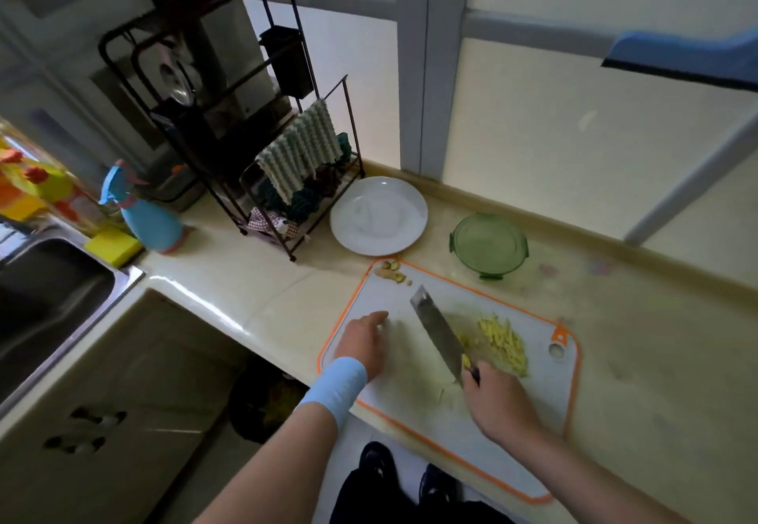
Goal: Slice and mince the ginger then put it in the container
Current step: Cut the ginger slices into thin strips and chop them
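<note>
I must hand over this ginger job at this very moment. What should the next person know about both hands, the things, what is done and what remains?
Left hand: open, holds nothing, over the cutting board, left part.
Right hand: grips the knife, blade beside the ginger strips piled on the board.
Scraps: far left corner of the board.
Container: on the counter behind the board, looks empty.
Done: slicing, it seems. Left: mince the strips, put them in the container.

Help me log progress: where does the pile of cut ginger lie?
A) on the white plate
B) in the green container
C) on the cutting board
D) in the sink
C: the ginger strips lie on the cutting board, beside the cleaver.
</note>
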### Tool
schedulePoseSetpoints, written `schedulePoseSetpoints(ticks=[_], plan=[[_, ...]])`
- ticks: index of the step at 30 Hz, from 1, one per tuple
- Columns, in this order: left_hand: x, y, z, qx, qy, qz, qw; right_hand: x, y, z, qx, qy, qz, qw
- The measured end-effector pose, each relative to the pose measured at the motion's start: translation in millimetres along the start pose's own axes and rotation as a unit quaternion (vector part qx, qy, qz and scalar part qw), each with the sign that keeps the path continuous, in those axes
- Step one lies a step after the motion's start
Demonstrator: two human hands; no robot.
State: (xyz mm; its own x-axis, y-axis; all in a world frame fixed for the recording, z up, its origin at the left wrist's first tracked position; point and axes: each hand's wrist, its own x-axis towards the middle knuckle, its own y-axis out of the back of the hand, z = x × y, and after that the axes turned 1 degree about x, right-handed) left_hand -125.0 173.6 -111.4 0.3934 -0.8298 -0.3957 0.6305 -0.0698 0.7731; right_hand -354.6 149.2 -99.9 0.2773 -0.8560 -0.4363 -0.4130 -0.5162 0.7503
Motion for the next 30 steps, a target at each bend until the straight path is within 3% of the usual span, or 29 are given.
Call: schedulePoseSetpoints(ticks=[6,14,16,19,22,24,27,30], plan=[[-1,3,-4,-0.037,0.099,0.021,0.994,-8,-9,4,-0.038,0.041,-0.134,0.989],[-9,-5,8,-0.009,0.061,0.021,0.998,15,32,33,-0.058,-0.004,-0.047,0.997],[-15,-11,20,-0.013,0.009,0.047,0.999,20,40,34,-0.016,-0.021,-0.081,0.996],[-28,-21,36,0.022,-0.143,0.088,0.986,20,50,25,0.174,-0.132,-0.167,0.961],[-36,-32,48,0.058,-0.320,0.096,0.941,15,58,13,0.291,-0.209,-0.239,0.903],[-42,-40,54,0.136,-0.395,0.047,0.907,12,62,8,0.328,-0.215,-0.261,0.882],[-45,-44,55,0.240,-0.439,-0.013,0.866,13,66,2,0.352,-0.202,-0.268,0.874],[-34,-40,44,0.288,-0.429,-0.024,0.856,16,69,-3,0.372,-0.218,-0.247,0.868]])
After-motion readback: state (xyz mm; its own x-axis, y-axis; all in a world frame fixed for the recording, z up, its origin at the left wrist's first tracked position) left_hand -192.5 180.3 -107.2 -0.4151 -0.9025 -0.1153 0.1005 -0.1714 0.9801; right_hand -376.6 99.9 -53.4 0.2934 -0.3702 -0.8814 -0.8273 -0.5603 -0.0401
